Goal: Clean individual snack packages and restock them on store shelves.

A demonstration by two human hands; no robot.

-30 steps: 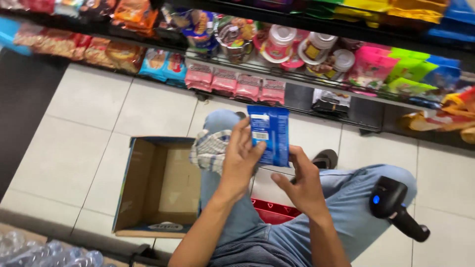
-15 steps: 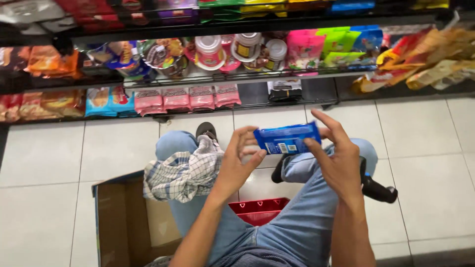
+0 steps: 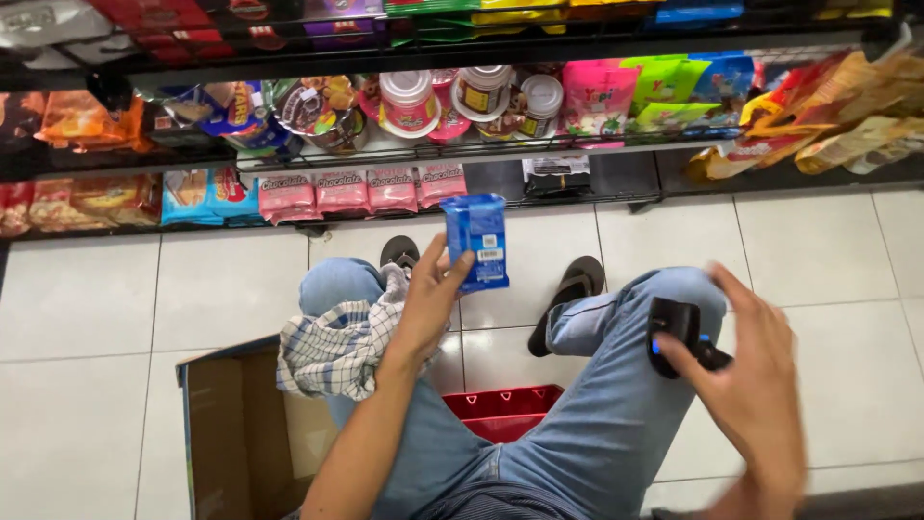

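Blue and glossy, a small snack packet stands upright in the left hand, pinched between thumb and fingers along its left edge and lifted above the white tiled floor, level with the front edge of the lowest shelf. The right hand reaches onto a black handheld scanner that rests on the right knee of the blue jeans; its fingers curl about the handle end, though motion blur makes it hard to say whether they truly grip it or only touch it. A checked cloth is draped over the left knee, just beside the left wrist. Below it, at the lower left edge of the view, an open cardboard box sits on the tiles, and a red plastic crate shows between the legs. Dark sandals rest on the floor near the shelf. Pink biscuit packs line the front of the bottom shelf, with round tubs and bright green and pink bags on the shelf above.
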